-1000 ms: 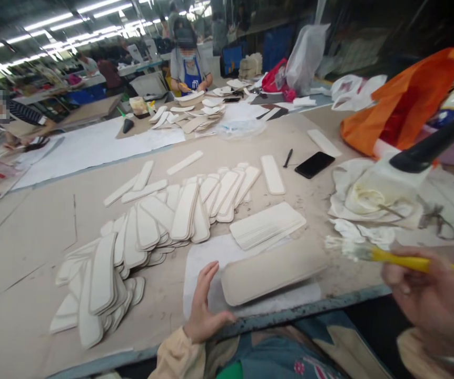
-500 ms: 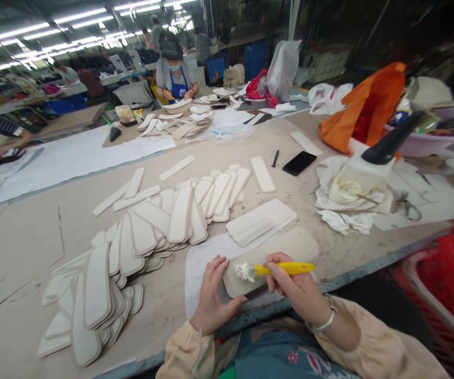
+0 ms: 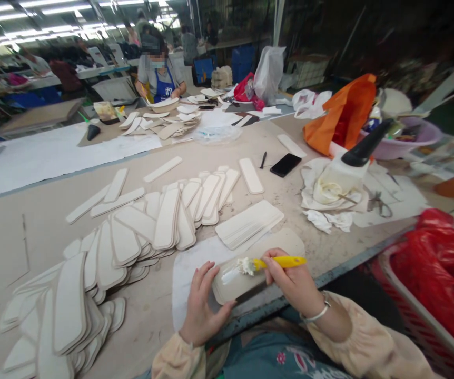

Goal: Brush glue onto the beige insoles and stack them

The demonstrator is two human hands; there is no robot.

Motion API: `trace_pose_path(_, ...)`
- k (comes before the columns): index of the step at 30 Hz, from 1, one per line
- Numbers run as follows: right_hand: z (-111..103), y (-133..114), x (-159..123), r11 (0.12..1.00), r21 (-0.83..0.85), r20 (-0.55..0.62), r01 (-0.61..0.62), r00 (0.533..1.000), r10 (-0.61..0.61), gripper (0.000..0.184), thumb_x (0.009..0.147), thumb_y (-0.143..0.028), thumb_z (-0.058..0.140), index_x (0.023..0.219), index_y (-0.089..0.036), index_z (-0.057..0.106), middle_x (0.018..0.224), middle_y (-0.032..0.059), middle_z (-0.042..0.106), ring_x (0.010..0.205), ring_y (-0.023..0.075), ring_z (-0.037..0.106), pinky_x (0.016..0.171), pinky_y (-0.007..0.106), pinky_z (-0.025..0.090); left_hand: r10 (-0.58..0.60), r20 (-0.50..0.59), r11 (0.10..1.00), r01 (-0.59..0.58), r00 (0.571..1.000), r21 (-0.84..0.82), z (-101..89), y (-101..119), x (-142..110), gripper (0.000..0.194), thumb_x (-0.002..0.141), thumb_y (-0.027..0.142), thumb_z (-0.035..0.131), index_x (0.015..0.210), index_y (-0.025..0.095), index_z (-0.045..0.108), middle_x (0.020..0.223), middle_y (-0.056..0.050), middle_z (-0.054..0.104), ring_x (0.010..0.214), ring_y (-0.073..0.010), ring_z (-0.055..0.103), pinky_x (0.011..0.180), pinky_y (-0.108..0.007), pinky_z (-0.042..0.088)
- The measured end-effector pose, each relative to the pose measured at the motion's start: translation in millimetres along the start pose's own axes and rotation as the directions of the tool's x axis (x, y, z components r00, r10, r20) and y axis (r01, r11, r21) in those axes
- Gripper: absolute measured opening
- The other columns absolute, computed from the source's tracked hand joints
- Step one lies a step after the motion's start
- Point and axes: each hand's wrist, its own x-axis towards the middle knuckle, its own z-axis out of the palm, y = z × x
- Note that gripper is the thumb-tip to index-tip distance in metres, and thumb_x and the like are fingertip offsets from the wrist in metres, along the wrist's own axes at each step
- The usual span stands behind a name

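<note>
My right hand [image 3: 290, 284] is closed round a yellow-handled brush [image 3: 278, 262] whose white, glue-laden bristles rest on a long beige padded piece [image 3: 286, 243]. That piece lies on a white sheet [image 3: 189, 258] at the table's near edge. My left hand [image 3: 201, 308] lies with fingers spread on the piece's left end, holding it down. A white smear of glue shows on the piece beside the bristles.
Several overlapping beige pieces [image 3: 132, 231] fan across the table to the left, and a flat stack [image 3: 248, 223] lies just beyond the brush. A glue tub on rags [image 3: 337, 184], a phone [image 3: 285, 164], scissors [image 3: 377, 202] and a red bag [image 3: 444, 263] are at right. A person [image 3: 158, 73] works at the far end.
My right hand came in from the right with the brush and set its bristles on the beige piece. The left hand moved onto the piece's left end. The view has shifted right.
</note>
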Motion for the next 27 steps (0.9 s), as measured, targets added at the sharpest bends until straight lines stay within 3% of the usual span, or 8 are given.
trace_pose_path(7,-54,16,7,0.983,-0.185,-0.222,-0.002,0.974,-0.039,0.043,0.096,-0.038,0.042,0.059,-0.021,0.054,0.060,-0.0011,0.057,0.052,0.0119,0.053,0.065,0.026,0.044,-0.006,-0.002,1.000,0.006,1.000,0.004,1.7,-4,-1,0.067,0.077,0.033,0.067,0.136,0.022,0.037,0.140,-0.017,0.042,0.131,-0.0329,0.040,0.107,-0.061,0.034)
trace_pose_path(11,-77,26,7,0.956,-0.294,-0.321,-0.008,0.943,-0.091,0.043,0.095,-0.039,0.043,0.058,-0.021,0.053,0.057,-0.0004,0.056,0.059,0.0144,0.058,0.070,0.027,0.045,-0.003,-0.005,1.000,0.003,1.000,0.015,3.1,-6,-1,0.068,0.076,0.034,0.068,0.135,0.023,0.037,0.140,-0.016,0.043,0.131,-0.0333,0.041,0.108,-0.062,0.034)
trace_pose_path(14,-82,28,2,0.948,-0.318,-0.360,-0.009,0.926,-0.112,0.031,0.095,-0.039,0.045,0.073,-0.021,0.057,0.060,-0.0004,0.057,0.060,0.0159,0.058,0.069,0.030,0.045,0.008,-0.013,1.000,-0.007,1.000,0.025,4.0,-6,-1,0.068,0.076,0.034,0.067,0.136,0.022,0.037,0.139,-0.017,0.044,0.130,-0.0337,0.042,0.108,-0.062,0.033)
trace_pose_path(17,-71,21,-8,0.981,-0.190,-0.369,-0.027,0.928,-0.046,0.021,0.095,-0.040,0.046,0.091,-0.021,0.055,0.059,-0.0018,0.056,0.055,0.0158,0.054,0.062,0.030,0.044,0.015,-0.021,0.999,-0.014,1.000,0.036,3.7,-4,0,0.068,0.076,0.034,0.067,0.136,0.022,0.037,0.139,-0.016,0.044,0.130,-0.0337,0.042,0.109,-0.062,0.033)
trace_pose_path(19,-54,12,-15,0.999,-0.025,-0.312,-0.041,0.950,0.031,0.023,0.095,-0.041,0.045,0.091,-0.021,0.054,0.057,-0.0023,0.054,0.051,0.0144,0.051,0.056,0.029,0.042,0.018,-0.022,0.999,-0.017,1.000,0.042,2.5,-2,1,0.068,0.076,0.035,0.067,0.136,0.021,0.037,0.138,-0.016,0.045,0.129,-0.0335,0.043,0.109,-0.062,0.032)
trace_pose_path(23,-10,-5,-20,0.960,0.249,-0.021,-0.127,0.990,0.137,0.027,0.096,-0.045,0.043,0.089,-0.020,0.053,0.052,-0.0046,0.053,0.045,0.0111,0.046,0.048,0.024,0.038,0.030,-0.006,0.998,-0.029,1.000,0.054,-0.6,0,2,0.069,0.075,0.037,0.068,0.135,0.021,0.037,0.136,-0.017,0.046,0.129,-0.0327,0.044,0.110,-0.062,0.030)
trace_pose_path(27,21,-11,-15,0.957,0.262,0.162,-0.128,0.983,0.087,0.029,0.096,-0.043,0.041,0.084,-0.020,0.053,0.052,-0.0048,0.054,0.050,0.0108,0.050,0.054,0.024,0.041,0.033,0.001,0.997,-0.033,0.999,0.076,-2.5,1,2,0.070,0.074,0.036,0.069,0.135,0.020,0.038,0.136,-0.016,0.046,0.129,-0.0323,0.043,0.111,-0.062,0.029)
